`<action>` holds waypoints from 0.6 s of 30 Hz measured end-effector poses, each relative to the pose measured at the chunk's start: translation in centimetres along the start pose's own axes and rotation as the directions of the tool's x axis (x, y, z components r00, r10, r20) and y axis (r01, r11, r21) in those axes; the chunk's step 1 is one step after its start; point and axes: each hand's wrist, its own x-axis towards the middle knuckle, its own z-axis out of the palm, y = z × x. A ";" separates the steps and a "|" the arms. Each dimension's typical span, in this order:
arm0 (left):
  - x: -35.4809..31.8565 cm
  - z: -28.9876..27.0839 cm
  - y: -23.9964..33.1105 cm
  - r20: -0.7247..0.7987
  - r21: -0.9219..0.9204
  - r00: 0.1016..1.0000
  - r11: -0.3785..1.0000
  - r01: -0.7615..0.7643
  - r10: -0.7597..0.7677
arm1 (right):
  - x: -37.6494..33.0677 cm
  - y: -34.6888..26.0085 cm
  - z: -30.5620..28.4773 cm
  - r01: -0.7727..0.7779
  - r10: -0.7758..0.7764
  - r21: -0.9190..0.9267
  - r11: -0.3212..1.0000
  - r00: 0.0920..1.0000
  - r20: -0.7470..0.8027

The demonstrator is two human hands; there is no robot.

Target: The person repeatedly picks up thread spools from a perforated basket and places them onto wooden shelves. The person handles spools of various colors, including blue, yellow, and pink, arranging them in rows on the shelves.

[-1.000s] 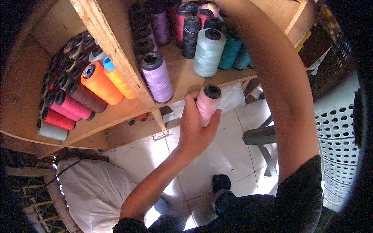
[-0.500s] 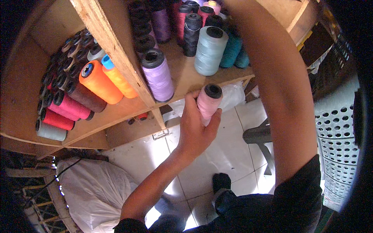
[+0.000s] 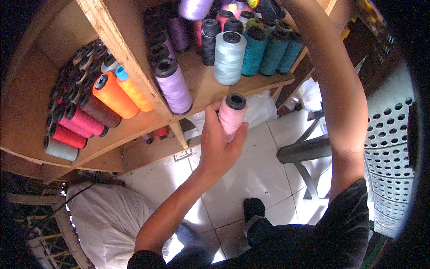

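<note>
My left hand (image 3: 219, 145) is wrapped round a pink thread spool (image 3: 232, 117) with a black core, held upright in front of the shelf edge. My right forearm (image 3: 342, 98) reaches up over the shelf, and the hand itself lies beyond the top edge. Beside that wrist is a tilted black cone (image 3: 268, 10); whether it is held I cannot tell. A lavender spool (image 3: 195, 8) shows at the top edge, its support hidden. On the shelf nearest my left hand stand a light blue spool (image 3: 229, 60) and another lavender spool (image 3: 173, 87).
A wooden divider (image 3: 123, 56) splits the shelf. Left of it lie several spools, including an orange one (image 3: 114, 96). Teal spools (image 3: 272, 54) stand at the right. Below are a white sack (image 3: 107, 219), a dark stool (image 3: 304, 150) and a tiled floor (image 3: 251, 175). A perforated grey panel (image 3: 389, 148) stands right.
My right forearm has swung right, uncovering the teal spools and the stool. A lavender spool and a tilted black cone now show at the top. The pink spool has shifted slightly left.
</note>
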 end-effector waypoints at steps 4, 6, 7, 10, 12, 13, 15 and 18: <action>-0.3 0.3 -0.1 0.015 -0.033 1.000 0.999 0.010 -0.009 | -0.3 -3.4 0.6 0.097 -0.055 -0.313 0.945 0.989 0.139; -0.2 0.5 0.3 0.015 -0.034 1.000 0.999 0.005 -0.005 | 1.2 -3.8 1.5 0.201 -0.102 -0.398 0.895 0.961 0.257; -0.1 0.7 0.4 0.018 -0.037 1.000 0.999 0.003 -0.002 | 2.4 -3.7 2.3 0.269 -0.146 -0.454 0.850 0.947 0.287; 0.1 0.7 0.7 -0.002 -0.061 1.000 0.998 -0.021 0.021 | 2.7 -4.8 3.8 0.336 -0.164 -0.500 0.798 0.920 0.357; 0.1 0.6 0.8 -0.014 -0.084 0.999 0.996 -0.030 0.029 | 2.3 -4.8 5.6 0.273 -0.128 -0.476 0.836 0.940 0.315; 0.1 0.6 0.8 -0.017 -0.097 0.999 0.995 -0.035 0.034 | 1.4 -4.3 5.3 0.258 -0.143 -0.379 0.889 0.941 0.305; 0.1 0.8 0.7 -0.005 -0.083 0.999 0.996 -0.040 0.040 | 0.7 -3.7 5.6 0.173 -0.057 -0.348 0.921 0.946 0.320; 0.0 0.3 0.8 -0.006 -0.033 1.000 0.999 -0.027 0.027 | 1.3 -3.0 7.1 0.159 -0.005 -0.396 0.905 0.932 0.364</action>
